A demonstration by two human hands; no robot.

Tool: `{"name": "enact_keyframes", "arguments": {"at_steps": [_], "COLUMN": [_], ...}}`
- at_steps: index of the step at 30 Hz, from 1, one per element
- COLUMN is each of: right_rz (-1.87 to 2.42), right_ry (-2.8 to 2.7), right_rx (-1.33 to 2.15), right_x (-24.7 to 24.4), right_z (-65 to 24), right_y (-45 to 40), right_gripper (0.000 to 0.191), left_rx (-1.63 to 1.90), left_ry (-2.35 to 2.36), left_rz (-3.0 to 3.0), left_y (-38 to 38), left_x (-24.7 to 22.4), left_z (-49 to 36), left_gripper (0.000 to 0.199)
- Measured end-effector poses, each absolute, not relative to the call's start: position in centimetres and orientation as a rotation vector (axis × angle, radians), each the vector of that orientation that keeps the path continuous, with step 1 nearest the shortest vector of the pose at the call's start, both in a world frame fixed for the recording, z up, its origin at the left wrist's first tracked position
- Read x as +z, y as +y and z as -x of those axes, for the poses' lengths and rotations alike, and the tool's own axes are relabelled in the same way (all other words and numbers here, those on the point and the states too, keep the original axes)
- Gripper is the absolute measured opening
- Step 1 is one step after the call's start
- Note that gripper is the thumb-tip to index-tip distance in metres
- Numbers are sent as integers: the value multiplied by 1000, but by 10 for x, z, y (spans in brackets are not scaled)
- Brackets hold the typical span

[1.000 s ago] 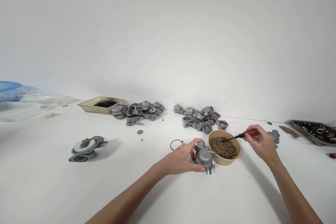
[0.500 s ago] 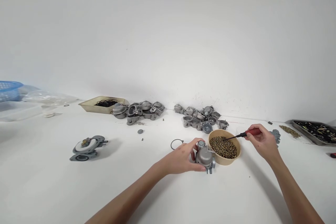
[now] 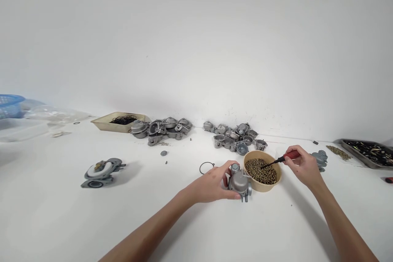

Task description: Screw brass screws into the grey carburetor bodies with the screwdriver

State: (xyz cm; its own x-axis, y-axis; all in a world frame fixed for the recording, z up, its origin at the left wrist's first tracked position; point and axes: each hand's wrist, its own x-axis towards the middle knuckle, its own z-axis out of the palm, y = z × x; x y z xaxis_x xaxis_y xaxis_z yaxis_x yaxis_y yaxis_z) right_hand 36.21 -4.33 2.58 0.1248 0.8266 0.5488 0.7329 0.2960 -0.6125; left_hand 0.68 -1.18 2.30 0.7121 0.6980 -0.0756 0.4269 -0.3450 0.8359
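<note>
My left hand (image 3: 211,184) is closed around a grey metal carburetor (image 3: 240,183) that stands on the white table with its rounded bowl facing up. Just right of it sits a round tan tub (image 3: 263,188) full of small brass-coloured screws (image 3: 259,172). With my right hand (image 3: 302,166) I grip the red handle of a screwdriver (image 3: 288,156); its dark shaft slants down to the left and its tip is among the screws. A thin black rubber ring (image 3: 206,168) lies beyond my left hand.
Left stands another carburetor body (image 3: 102,173) with a white float. Piles of bowls and bodies (image 3: 166,127) (image 3: 235,136) lie by the wall. A cream tray (image 3: 102,123) holds black rings. Right are a grey part (image 3: 320,159), brass pieces (image 3: 338,152) and a dark tray (image 3: 365,159).
My right hand has moved slightly left, and the screwdriver tip has gone a little lower and left into the screws. My left hand still holds the carburetor in the same place.
</note>
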Motion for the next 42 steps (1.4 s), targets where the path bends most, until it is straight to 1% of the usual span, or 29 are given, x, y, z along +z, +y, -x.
{"name": "enact_keyframes", "arguments": {"at_steps": [6, 13, 24, 32, 36, 42], "right_rz": [1420, 1359, 1290, 1288, 1272, 1404], "right_ry": [-1503, -1412, -1287, -1283, -1278, -1328], "right_rx": [106, 185, 293, 387, 389, 290], "right_x": [28, 30, 41, 39, 40, 41], "right_z": [-352, -351, -348, -346, -347, -347], "right_y": [-49, -50, -55, -53, -54, -54], "right_gripper": [21, 26, 25, 25, 24, 20], "left_rx": [364, 387, 368, 378, 382, 373], "left_ry": [863, 855, 882, 884, 880, 898], "left_rz": [-1993, -1994, -2025, -2039, -2038, -2048], "left_y": [-13, -12, -13, -12, -12, -13], "left_x": [24, 23, 24, 21, 23, 25], "left_z": [-7, -6, -6, -6, -7, -7], "left_gripper": [80, 79, 82, 82, 83, 82]}}
